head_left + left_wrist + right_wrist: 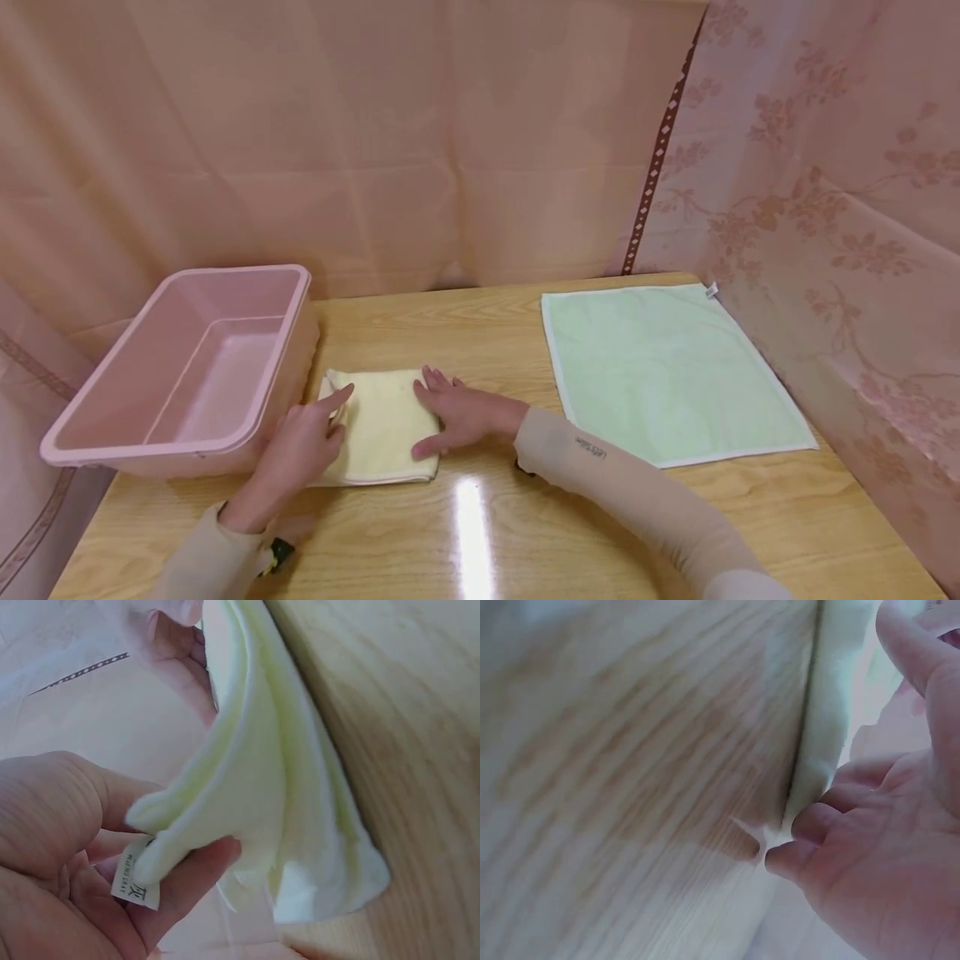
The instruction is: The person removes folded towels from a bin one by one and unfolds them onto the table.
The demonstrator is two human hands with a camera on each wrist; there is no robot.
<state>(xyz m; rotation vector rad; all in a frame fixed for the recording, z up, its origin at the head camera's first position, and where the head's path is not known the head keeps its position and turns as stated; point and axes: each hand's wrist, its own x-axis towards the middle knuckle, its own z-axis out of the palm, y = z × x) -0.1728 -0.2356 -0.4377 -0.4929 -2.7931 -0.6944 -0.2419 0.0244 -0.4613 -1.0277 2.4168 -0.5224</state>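
A pale yellow towel (386,421) lies folded into a layered rectangle on the table, right of the basin. At its left edge, my left hand (303,442) pinches the cloth. The left wrist view shows thumb and finger around the lifted edge of the towel (247,772), beside a small printed label (135,877). My right hand (465,412) rests on the towel's right side with fingers spread. From the right wrist, the fingertips of that hand (885,847) show at the towel's edge (829,712).
To the left stands a pink plastic basin (292,333) with nothing visible inside. A light green towel (667,375) with a white border is spread flat at the right. Curtains (390,142) hang behind the wooden table (390,542) and along both sides.
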